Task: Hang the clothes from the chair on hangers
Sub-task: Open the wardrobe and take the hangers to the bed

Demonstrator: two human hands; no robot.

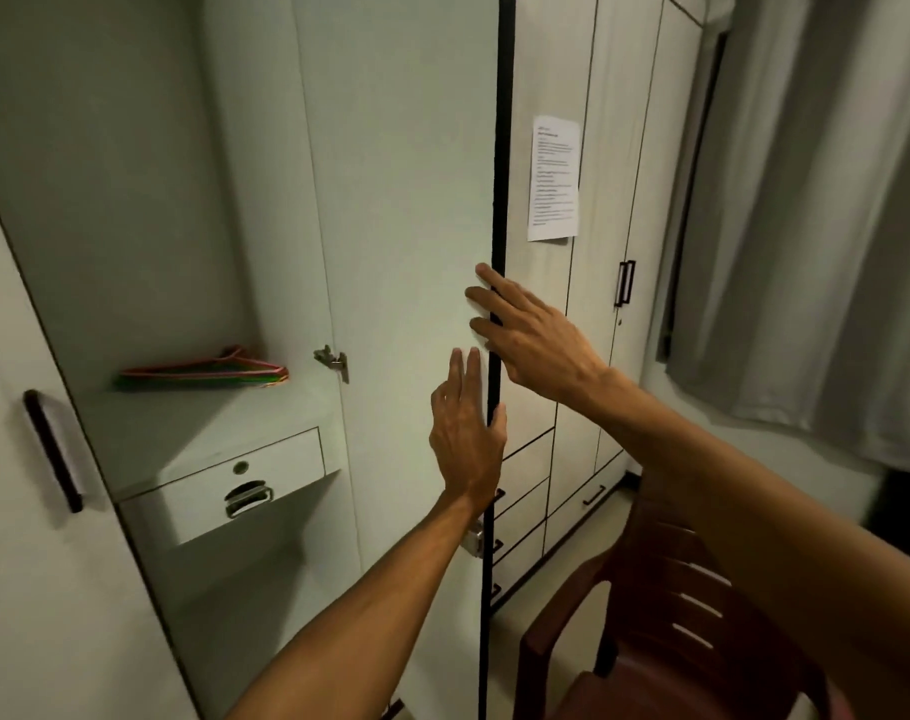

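Note:
An open wardrobe door stands edge-on in front of me. My left hand lies flat on its inner face, fingers straight, thumb at the dark edge. Above it, my right hand reaches across with straight fingers over the same edge. A pile of coloured hangers lies on the shelf inside the wardrobe at the left. A dark red plastic chair stands at the lower right; its seat is partly behind my right arm, and no clothes show on it.
A drawer with a metal handle sits under the shelf. Another door with a black handle is at the far left. More wardrobe doors carry a printed sheet. Grey curtains hang at the right.

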